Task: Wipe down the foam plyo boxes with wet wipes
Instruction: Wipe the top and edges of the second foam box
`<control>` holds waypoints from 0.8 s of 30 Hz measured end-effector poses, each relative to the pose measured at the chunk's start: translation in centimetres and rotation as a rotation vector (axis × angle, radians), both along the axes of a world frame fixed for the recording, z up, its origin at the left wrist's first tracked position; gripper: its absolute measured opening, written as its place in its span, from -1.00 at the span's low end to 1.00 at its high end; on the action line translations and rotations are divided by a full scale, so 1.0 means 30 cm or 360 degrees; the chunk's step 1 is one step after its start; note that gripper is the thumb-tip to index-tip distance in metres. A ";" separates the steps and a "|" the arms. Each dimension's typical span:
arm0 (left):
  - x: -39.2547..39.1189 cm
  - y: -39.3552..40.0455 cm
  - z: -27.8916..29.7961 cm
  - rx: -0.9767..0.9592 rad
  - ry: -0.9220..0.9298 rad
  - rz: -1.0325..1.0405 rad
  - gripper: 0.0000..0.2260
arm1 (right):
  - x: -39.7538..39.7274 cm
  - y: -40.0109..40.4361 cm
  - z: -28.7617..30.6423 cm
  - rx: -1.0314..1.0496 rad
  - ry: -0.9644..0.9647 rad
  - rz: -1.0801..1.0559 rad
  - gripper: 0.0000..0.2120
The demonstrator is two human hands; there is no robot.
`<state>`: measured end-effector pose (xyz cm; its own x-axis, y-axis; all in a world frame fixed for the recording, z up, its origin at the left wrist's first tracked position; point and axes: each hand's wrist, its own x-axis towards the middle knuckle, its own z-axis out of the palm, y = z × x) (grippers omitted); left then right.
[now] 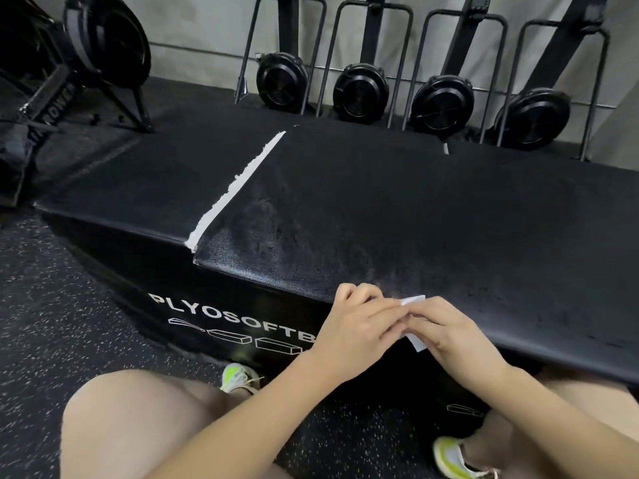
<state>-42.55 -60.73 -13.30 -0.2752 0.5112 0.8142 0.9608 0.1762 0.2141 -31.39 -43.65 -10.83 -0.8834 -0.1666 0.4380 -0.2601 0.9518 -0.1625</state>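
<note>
A long black foam plyo box (pixel 363 209) lies across the view, its front face printed "PLYOSOFTB…" in white. A white torn strip (pixel 238 183) runs across its top from the front edge toward the back. A damp-looking sheen covers the top right of that strip. At the box's front edge my left hand (pixel 356 326) and my right hand (pixel 456 335) meet, both pinching a small white wet wipe (pixel 415 342). The wipe is mostly hidden between my fingers; only its corners show.
Black speckled rubber floor (pixel 69 323) surrounds the box. Several upright rowing machines with round black fan housings (pixel 361 93) stand against the grey wall behind. Another machine (pixel 86 57) sits at the far left. My knees and yellow-green shoes (pixel 238 376) are in front of the box.
</note>
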 end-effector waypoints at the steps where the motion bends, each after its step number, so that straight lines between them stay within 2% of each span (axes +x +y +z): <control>1: 0.003 -0.017 -0.012 0.0026 0.0008 0.0049 -0.85 | -0.020 -0.012 -0.013 -0.0033 -0.0050 -0.0032 -0.67; 4: 0.007 -0.092 -0.046 0.0016 -0.0036 0.0230 -0.78 | -0.103 -0.094 -0.041 -0.0105 -0.0121 -0.0090 -0.71; 8: -0.012 -0.204 -0.054 -0.0044 -0.0293 0.0448 -0.63 | -0.190 -0.232 -0.031 -0.0245 -0.0009 -0.0019 -0.83; 12: -0.130 -0.339 -0.042 -0.0118 -0.0316 0.0606 -0.64 | -0.165 -0.188 -0.016 0.0044 0.0109 -0.0080 -0.78; 14: -0.215 -0.413 -0.026 -0.0116 -0.0385 0.0778 -0.57 | -0.123 -0.142 -0.014 0.0071 0.0093 -0.0141 -0.76; 16: -0.276 -0.482 0.004 -0.0014 -0.0757 0.1036 -0.41 | -0.094 -0.113 -0.016 0.0093 0.0083 -0.0183 -0.72; 17: -0.289 -0.510 0.024 0.0155 -0.1141 0.1112 -0.31 | -0.091 -0.107 -0.022 0.0123 0.0101 -0.0185 -0.76; 18: -0.295 -0.526 0.045 0.0455 -0.1653 0.1065 -0.26 | -0.091 -0.109 -0.026 0.0159 0.0129 -0.0171 -0.84; 19: -0.295 -0.537 0.070 0.0876 -0.2169 0.0839 -0.28 | -0.100 -0.121 -0.027 0.0173 0.0139 -0.0161 -0.85; 20: -0.290 -0.534 0.088 0.1296 -0.2573 0.0519 -0.38 | -0.113 -0.138 -0.027 0.0169 0.0142 -0.0133 -0.78; 21: -0.276 -0.525 0.100 0.1594 -0.2810 0.0253 -0.51 | -0.125 -0.159 -0.024 0.0152 0.0156 -0.0105 -0.72; 22: -0.272 -0.529 0.105 0.1718 -0.2894 0.0159 -0.65 | -0.156 -0.187 -0.030 0.0122 0.0180 -0.0086 -0.70; 24: -0.249 -0.511 0.119 0.1782 -0.2873 0.0157 -0.73 | -0.188 -0.234 -0.016 0.0022 0.0219 -0.0073 -0.71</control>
<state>-50.01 -76.05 -9.74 -0.8973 0.0568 -0.4378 -0.3737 -0.6256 0.6848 -37.04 -50.68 -11.30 -0.8219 -0.1340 0.5537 -0.2350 0.9651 -0.1153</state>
